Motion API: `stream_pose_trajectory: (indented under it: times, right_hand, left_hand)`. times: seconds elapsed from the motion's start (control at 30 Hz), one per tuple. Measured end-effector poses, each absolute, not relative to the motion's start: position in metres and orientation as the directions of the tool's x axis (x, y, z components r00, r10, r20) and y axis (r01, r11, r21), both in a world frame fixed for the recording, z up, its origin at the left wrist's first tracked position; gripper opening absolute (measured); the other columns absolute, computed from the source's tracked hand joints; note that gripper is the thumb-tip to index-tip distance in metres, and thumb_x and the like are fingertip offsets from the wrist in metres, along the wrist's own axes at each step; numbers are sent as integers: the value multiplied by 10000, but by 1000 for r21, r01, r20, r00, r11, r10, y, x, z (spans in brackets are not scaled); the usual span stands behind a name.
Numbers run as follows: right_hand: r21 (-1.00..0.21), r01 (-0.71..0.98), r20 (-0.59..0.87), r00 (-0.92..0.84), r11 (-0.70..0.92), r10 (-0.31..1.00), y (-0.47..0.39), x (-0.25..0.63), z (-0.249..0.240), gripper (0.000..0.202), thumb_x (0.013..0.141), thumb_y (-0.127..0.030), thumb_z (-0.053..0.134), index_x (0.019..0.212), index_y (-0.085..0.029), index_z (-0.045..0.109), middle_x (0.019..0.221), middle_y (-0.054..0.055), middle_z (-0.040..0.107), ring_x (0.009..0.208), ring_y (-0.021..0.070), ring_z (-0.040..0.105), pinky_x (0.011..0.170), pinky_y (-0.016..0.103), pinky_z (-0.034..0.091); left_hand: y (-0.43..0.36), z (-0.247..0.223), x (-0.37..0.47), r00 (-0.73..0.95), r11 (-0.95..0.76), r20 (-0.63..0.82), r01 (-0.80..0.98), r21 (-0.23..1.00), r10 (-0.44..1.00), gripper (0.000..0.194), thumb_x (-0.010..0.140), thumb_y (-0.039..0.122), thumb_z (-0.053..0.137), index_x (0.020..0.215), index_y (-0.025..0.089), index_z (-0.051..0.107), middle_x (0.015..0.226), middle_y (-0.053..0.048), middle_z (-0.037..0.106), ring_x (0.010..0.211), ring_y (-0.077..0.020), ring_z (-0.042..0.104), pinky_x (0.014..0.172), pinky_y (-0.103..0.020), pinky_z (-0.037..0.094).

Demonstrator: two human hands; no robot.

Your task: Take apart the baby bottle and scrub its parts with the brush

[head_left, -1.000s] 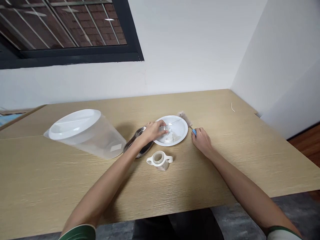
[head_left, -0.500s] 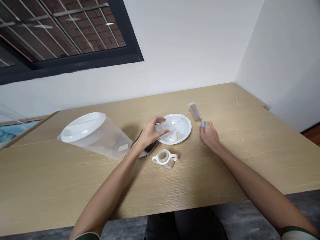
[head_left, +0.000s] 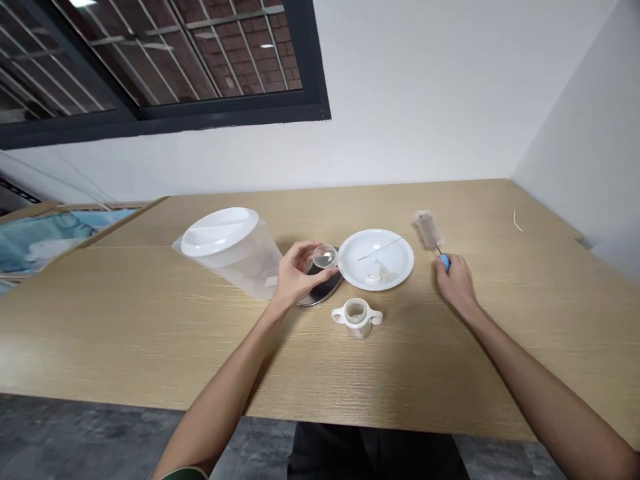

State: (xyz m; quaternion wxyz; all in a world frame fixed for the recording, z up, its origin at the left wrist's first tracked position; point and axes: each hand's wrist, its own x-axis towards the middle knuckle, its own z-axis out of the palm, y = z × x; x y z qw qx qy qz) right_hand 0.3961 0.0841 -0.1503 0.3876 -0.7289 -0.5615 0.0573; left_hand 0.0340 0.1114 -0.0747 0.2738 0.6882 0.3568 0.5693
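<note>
Between thumb and fingers, my left hand (head_left: 296, 275) grips a small clear round cap (head_left: 325, 256), held over a dark round object with a metal rim (head_left: 323, 288). My right hand (head_left: 456, 280) is closed around the blue handle of a bottle brush (head_left: 429, 231), whose pale bristles point away from me. Between the hands lies a white plate (head_left: 352, 273) holding a thin wire-like stick (head_left: 380, 249) and small white and clear parts (head_left: 377, 277). In front of the plate stands a small cup with two white handles (head_left: 357, 315).
A large translucent pitcher with a white lid (head_left: 220, 233) stands left of my left hand. A thin white bent piece (head_left: 517, 221) lies at the far right of the table. Behind are a wall and a barred window.
My left hand has drawn back leftward from over the plate, with the clear cap now plainly visible in it. The view has shifted left; my right hand still holds the brush.
</note>
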Motion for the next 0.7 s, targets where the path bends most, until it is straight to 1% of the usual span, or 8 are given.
stream_pose_trajectory:
  times: [0.07, 0.17, 0.23, 0.33, 0.47, 0.57, 0.7]
  right_hand:
    - [-628, 774, 346, 366, -76, 864, 84, 398, -150, 402, 949, -424, 406, 1093, -143, 654, 1038, 158, 658, 1035, 290, 579, 944, 426, 463]
    - [-620, 780, 335, 363, -86, 870, 84, 400, -149, 445, 944, -442, 401, 1105, -120, 663, 1045, 175, 664, 1042, 303, 587, 949, 444, 462]
    - [-616, 782, 332, 364, -92, 870, 84, 401, -148, 466, 937, -449, 403, 1116, -109, 666, 1046, 182, 667, 1044, 309, 590, 948, 452, 463]
    - [-610, 787, 333, 363, -95, 870, 83, 402, -148, 481, 926, -465, 405, 1107, -111, 675, 1033, 181, 669, 1032, 313, 590, 939, 459, 465]
    - [-612, 784, 331, 373, -103, 867, 82, 402, -149, 470, 918, -470, 412, 1085, -123, 680, 1021, 175, 666, 1010, 305, 591, 932, 458, 470]
    - [-617, 781, 344, 374, -93, 861, 83, 403, -150, 450, 910, -473, 424, 1060, -134, 678, 1000, 166, 663, 999, 300, 589, 928, 453, 471]
    - [-622, 778, 349, 377, -90, 858, 83, 403, -151, 434, 900, -479, 428, 1031, -148, 676, 987, 165, 667, 1000, 307, 592, 935, 459, 469]
  left_hand:
    - [110, -77, 29, 91, -584, 577, 165, 795, 812, 594, 597, 348, 951, 1076, 200, 632, 1051, -82, 739, 1014, -251, 737, 950, -424, 616]
    - [108, -80, 24, 65, -563, 560, 143, 814, 826, 632, 594, 324, 954, 1114, 206, 614, 1075, -81, 732, 994, -250, 746, 903, -412, 635]
    - [106, -81, 22, 47, -548, 548, 145, 824, 835, 625, 597, 326, 951, 1110, 205, 613, 1076, -83, 732, 980, -250, 751, 893, -413, 640]
    - [103, -80, 22, 39, -525, 525, 150, 838, 850, 570, 601, 329, 943, 1061, 197, 632, 1049, -84, 741, 976, -250, 751, 922, -426, 631]
    - [101, -81, 23, 32, -524, 525, 142, 840, 850, 559, 591, 314, 941, 1044, 200, 634, 1020, -72, 741, 950, -237, 749, 925, -422, 626]
    - [100, -81, 23, 21, -535, 540, 174, 827, 842, 538, 617, 321, 921, 1048, 202, 623, 1013, -70, 731, 933, -227, 741, 911, -412, 626]
    - [100, -82, 23, -15, -542, 566, 267, 797, 824, 516, 645, 355, 881, 1044, 202, 592, 1007, -65, 714, 914, -217, 730, 875, -388, 627]
